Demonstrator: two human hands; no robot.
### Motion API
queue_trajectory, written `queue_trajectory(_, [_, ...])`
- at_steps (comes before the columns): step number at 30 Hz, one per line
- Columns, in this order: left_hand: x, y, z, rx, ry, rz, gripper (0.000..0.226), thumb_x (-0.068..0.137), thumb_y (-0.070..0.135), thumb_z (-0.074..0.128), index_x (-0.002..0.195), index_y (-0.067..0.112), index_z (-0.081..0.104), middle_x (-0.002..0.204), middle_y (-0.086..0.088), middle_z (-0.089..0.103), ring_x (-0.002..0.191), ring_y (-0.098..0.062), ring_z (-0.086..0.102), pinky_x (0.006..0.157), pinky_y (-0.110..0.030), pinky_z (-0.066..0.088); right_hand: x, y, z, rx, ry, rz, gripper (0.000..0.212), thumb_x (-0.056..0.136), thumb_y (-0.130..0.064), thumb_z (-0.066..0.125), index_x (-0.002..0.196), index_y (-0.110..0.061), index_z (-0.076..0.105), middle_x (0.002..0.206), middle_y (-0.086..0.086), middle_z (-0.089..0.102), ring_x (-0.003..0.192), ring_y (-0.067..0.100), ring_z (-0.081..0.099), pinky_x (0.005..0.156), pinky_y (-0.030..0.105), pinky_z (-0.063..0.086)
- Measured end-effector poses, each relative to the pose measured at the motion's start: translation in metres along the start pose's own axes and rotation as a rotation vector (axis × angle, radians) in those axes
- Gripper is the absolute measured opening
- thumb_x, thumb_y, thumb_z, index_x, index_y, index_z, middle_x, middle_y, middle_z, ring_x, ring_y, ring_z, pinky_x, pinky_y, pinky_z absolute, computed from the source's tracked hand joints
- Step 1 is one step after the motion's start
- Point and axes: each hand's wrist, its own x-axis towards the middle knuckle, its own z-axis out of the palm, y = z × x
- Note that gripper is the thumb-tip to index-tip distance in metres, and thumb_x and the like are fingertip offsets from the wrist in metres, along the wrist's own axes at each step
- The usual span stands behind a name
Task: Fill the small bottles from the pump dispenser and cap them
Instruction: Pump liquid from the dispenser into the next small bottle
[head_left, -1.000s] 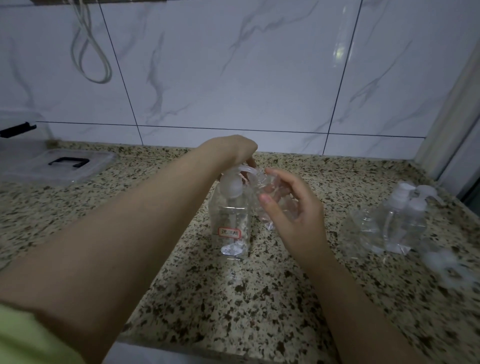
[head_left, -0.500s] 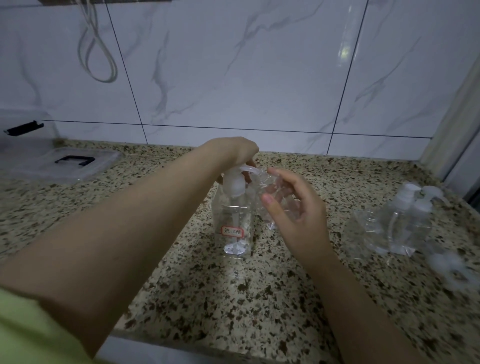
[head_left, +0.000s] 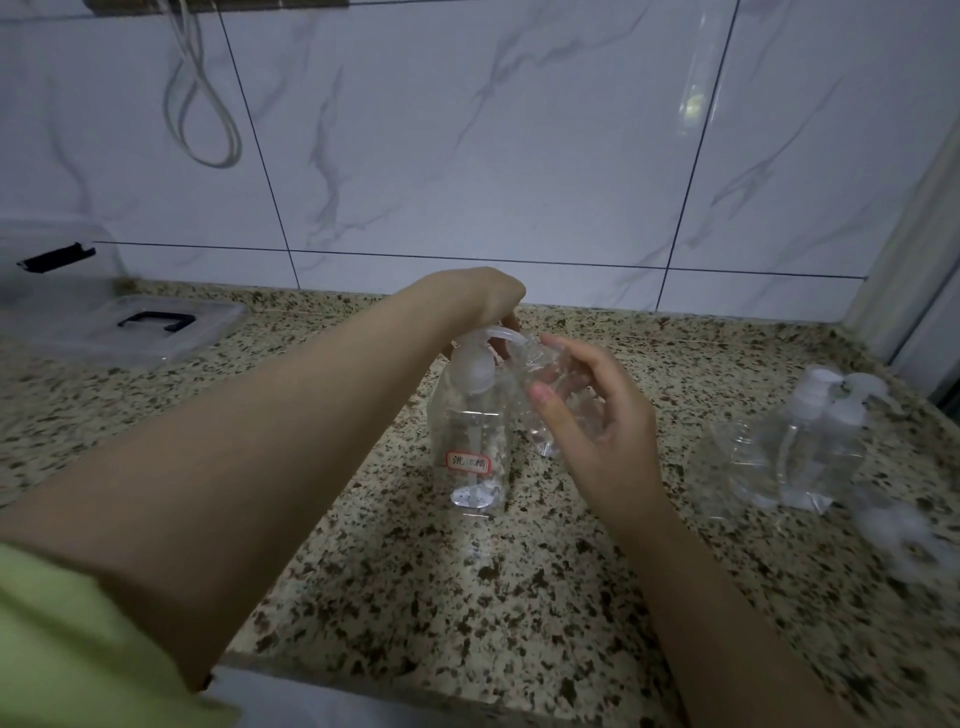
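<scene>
clear pump dispenser (head_left: 470, 441) stands upright on the counter, white pump head on top, red-bordered label low on the front, little liquid seen at the base. a small clear bottle (head_left: 550, 395) is held tilted, its open mouth at the spout. more small bottles (head_left: 800, 447) with white pump caps are grouped well apart to the right.
</scene>
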Motion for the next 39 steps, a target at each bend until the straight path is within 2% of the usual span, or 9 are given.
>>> queue_trajectory(4, [0.003, -0.003, 0.002, 0.085, -0.02, 0.001, 0.026, 0.107, 0.03, 0.038, 0.111, 0.016, 0.059, 0.075, 0.002, 0.043, 0.062, -0.009, 0.039, 0.046, -0.016, 0.039, 0.0, -0.001, 0.001, -0.03, -0.006, -0.014, 0.036, 0.093, -0.021, 0.071, 0.126, -0.032, 0.061, 0.103, -0.012, 0.064, 0.097, 0.01, 0.063, 0.083, 0.027, 0.059])
queue_trajectory(10, [0.003, 0.001, 0.0, -0.019, 0.003, 0.017, 0.033, 0.107, 0.03, 0.034, 0.107, 0.011, 0.061, 0.082, -0.002, 0.063, 0.072, -0.018, 0.059, 0.053, -0.028, 0.044, 0.001, 0.0, 0.0, -0.003, -0.014, -0.019, 0.037, 0.093, -0.027, 0.07, 0.128, -0.032, 0.061, 0.11, -0.009, 0.066, 0.104, 0.013, 0.065, 0.088, 0.023, 0.056])
queue_trajectory(15, [0.003, -0.003, 0.007, -0.001, 0.017, 0.035, 0.02, 0.108, 0.023, 0.037, 0.112, 0.015, 0.054, 0.078, 0.004, 0.045, 0.079, -0.019, 0.047, 0.042, -0.004, 0.037, 0.001, -0.001, 0.0, 0.01, -0.019, -0.009, 0.038, 0.092, -0.034, 0.067, 0.129, -0.033, 0.061, 0.105, -0.008, 0.064, 0.1, 0.017, 0.064, 0.089, 0.036, 0.06])
queue_trajectory(19, [0.001, 0.003, 0.0, 0.012, 0.013, 0.032, 0.033, 0.108, 0.031, 0.035, 0.109, 0.012, 0.062, 0.097, -0.003, 0.062, 0.087, -0.021, 0.058, 0.054, -0.023, 0.045, 0.001, -0.001, 0.0, -0.003, -0.009, -0.033, 0.038, 0.091, -0.037, 0.065, 0.129, -0.034, 0.06, 0.103, -0.009, 0.064, 0.099, 0.018, 0.064, 0.086, 0.044, 0.06])
queue_trajectory(23, [0.003, 0.0, 0.006, 0.018, -0.008, 0.025, 0.028, 0.109, 0.028, 0.034, 0.111, 0.01, 0.055, 0.101, -0.003, 0.053, 0.1, -0.021, 0.046, 0.054, -0.023, 0.04, 0.0, -0.002, 0.001, -0.009, -0.011, -0.016, 0.04, 0.091, -0.039, 0.064, 0.13, -0.031, 0.06, 0.111, -0.013, 0.066, 0.107, 0.013, 0.065, 0.094, 0.039, 0.058])
queue_trajectory(26, [0.003, -0.001, 0.008, -0.027, 0.024, 0.028, 0.036, 0.109, 0.026, 0.034, 0.125, 0.008, 0.06, 0.12, -0.005, 0.058, 0.113, -0.025, 0.052, 0.082, -0.023, 0.044, 0.001, -0.002, 0.001, -0.003, -0.019, -0.017, 0.04, 0.091, -0.039, 0.064, 0.13, -0.03, 0.06, 0.108, -0.008, 0.066, 0.105, 0.015, 0.065, 0.094, 0.035, 0.058])
queue_trajectory(30, [-0.002, 0.001, 0.005, -0.059, 0.006, -0.007, 0.037, 0.11, 0.022, 0.029, 0.119, 0.007, 0.062, 0.086, 0.0, 0.053, 0.099, -0.018, 0.046, 0.065, -0.015, 0.043, 0.0, -0.003, 0.001, 0.017, -0.019, -0.009, 0.037, 0.095, -0.025, 0.069, 0.131, -0.025, 0.061, 0.115, -0.009, 0.067, 0.111, 0.012, 0.064, 0.097, 0.03, 0.056])
queue_trajectory(35, [-0.008, 0.005, 0.003, -0.076, 0.048, -0.033, 0.041, 0.107, 0.024, 0.034, 0.118, 0.003, 0.067, 0.117, -0.016, 0.06, 0.095, -0.031, 0.057, 0.081, -0.037, 0.047, 0.0, -0.004, 0.001, 0.008, -0.021, 0.001, 0.037, 0.094, -0.018, 0.069, 0.129, -0.027, 0.062, 0.104, -0.007, 0.064, 0.1, 0.009, 0.063, 0.089, 0.018, 0.054])
queue_trajectory(39, [-0.002, 0.0, 0.006, -0.084, 0.005, -0.036, 0.04, 0.108, 0.027, 0.035, 0.129, 0.004, 0.059, 0.118, -0.012, 0.058, 0.102, -0.029, 0.057, 0.082, -0.032, 0.048, 0.001, -0.004, 0.0, 0.017, -0.023, 0.015, 0.036, 0.094, -0.025, 0.068, 0.128, -0.032, 0.061, 0.104, -0.007, 0.064, 0.098, 0.008, 0.063, 0.087, 0.02, 0.055])
